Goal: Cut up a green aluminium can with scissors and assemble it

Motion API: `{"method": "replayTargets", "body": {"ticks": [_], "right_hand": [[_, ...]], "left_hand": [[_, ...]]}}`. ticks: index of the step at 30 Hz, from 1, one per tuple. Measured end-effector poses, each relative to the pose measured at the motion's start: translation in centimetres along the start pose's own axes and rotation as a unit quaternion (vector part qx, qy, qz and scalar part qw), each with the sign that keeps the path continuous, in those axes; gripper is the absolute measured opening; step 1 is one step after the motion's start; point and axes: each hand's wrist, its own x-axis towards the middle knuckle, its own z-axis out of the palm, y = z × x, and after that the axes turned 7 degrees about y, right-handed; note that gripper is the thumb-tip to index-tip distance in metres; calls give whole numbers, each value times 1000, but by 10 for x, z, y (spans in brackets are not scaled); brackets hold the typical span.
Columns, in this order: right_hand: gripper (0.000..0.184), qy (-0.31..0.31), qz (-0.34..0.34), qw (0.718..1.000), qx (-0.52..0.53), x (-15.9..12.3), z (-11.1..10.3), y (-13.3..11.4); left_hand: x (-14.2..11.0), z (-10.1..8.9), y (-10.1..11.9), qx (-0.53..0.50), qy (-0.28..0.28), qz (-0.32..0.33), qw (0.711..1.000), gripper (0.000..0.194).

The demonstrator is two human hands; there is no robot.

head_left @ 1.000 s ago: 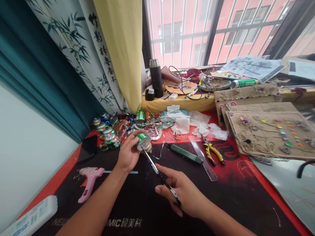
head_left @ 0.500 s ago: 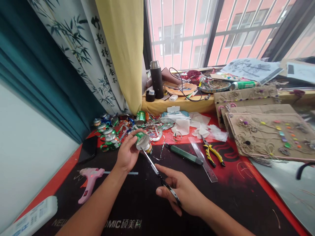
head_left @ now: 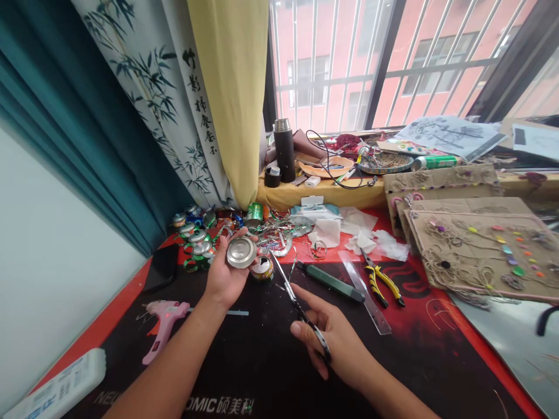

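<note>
Now the left hand (head_left: 225,276) lies open, a round can end (head_left: 241,252) on its palm, apparently cut free since the earlier view. The can body (head_left: 262,269) sits apart on the black mat (head_left: 262,372); the right hand (head_left: 325,337) closes around scissors (head_left: 301,308).

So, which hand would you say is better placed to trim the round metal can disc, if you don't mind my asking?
The right hand, probably: it already grips the scissors, whose blades reach up just beside the round metal can disc, while the left hand holds that disc on its open palm.
</note>
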Motion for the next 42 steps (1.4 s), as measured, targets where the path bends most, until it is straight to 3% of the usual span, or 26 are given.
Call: {"method": "replayTargets", "body": {"ticks": [9,14,17,25,29,42], "right_hand": [[120,19,9,1000,-1,3,3,4],[115,26,5,1000,-13,4,2,4],[115,29,7,999,-20,4,2,4],[116,36,10,999,-25,4,3,2],[118,36,11,999,-18,4,3,3],[120,7,-16,1000,18,0,0,3]], "left_hand": [[-1,4,5,-11,95,-128,987,46],[-5,10,7,-27,57,-128,990,40],[-8,12,8,-28,33,-121,992,22],[-8,6,1,2,-9,-106,994,25],[-8,3,-1,41,-33,-92,994,42],[-2,-1,-5,68,-4,21,997,45]]}}
